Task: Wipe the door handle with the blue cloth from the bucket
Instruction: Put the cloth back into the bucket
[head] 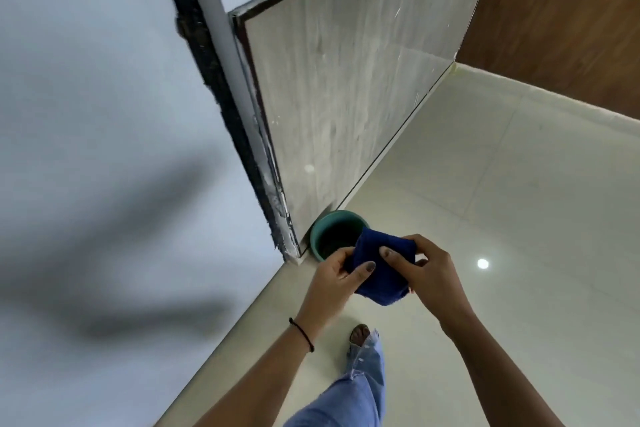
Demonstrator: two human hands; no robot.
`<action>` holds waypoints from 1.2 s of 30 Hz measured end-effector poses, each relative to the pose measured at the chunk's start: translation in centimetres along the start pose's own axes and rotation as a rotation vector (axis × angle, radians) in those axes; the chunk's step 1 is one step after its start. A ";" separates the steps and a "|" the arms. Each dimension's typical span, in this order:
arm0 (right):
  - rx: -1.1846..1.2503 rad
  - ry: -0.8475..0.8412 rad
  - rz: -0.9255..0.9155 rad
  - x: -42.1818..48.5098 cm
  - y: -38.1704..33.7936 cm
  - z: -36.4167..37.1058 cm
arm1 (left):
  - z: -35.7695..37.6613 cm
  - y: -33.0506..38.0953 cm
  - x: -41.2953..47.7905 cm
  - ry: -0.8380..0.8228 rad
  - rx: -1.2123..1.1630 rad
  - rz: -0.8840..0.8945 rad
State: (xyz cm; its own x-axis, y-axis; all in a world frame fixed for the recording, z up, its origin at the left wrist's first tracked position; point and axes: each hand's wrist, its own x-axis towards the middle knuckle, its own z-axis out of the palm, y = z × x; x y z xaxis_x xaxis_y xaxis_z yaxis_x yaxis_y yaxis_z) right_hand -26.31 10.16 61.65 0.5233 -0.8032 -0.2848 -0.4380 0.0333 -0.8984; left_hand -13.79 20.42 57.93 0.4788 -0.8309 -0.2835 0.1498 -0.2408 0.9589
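A dark blue cloth [381, 270] is held between both hands above the floor. My left hand [334, 279] pinches its left edge with thumb on top. My right hand [427, 269] grips its right side, thumb pressed on the cloth's top. Just behind the cloth stands a teal bucket [320, 230] on the floor against the wall corner; its inside looks dark and its right part is hidden by the cloth. No door handle is in view.
A pale blue wall [104, 114] fills the left, ending in a rough dark edge [221, 97]. A glossy grey panel [346, 97] meets the cream tiled floor [519, 218]. A brown wooden surface [571, 10] is at upper right. My leg and sandalled foot [362, 336] stand below the hands.
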 end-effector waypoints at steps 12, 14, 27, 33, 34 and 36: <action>-0.039 -0.408 0.314 24.3 9.5 -4.5 | 5.0 -7.1 21.4 0.394 -0.048 -0.328; 0.141 -0.339 0.382 28.0 12.1 -1.7 | 4.7 -10.6 24.4 0.496 -0.093 -0.394; -0.252 -0.397 0.445 51.9 42.6 20.4 | 0.4 -44.9 46.6 0.632 0.017 -0.712; -0.401 -0.446 0.581 57.8 53.7 28.3 | -2.3 -56.6 52.7 0.598 0.101 -0.958; -0.422 -0.457 0.594 58.6 54.8 29.1 | -2.5 -57.5 53.4 0.596 0.101 -0.996; -0.502 -0.514 0.584 59.8 56.6 30.2 | -2.6 -59.2 54.2 0.546 0.106 -1.054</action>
State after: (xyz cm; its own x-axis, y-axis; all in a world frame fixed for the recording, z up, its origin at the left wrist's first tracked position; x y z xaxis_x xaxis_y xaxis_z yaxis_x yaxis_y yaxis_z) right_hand 2.29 -18.04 -16.34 0.3269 -0.3733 -0.8682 -0.9370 -0.0083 -0.3492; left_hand 5.54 -9.10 -14.23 0.4710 0.1187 -0.8741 0.6307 -0.7381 0.2396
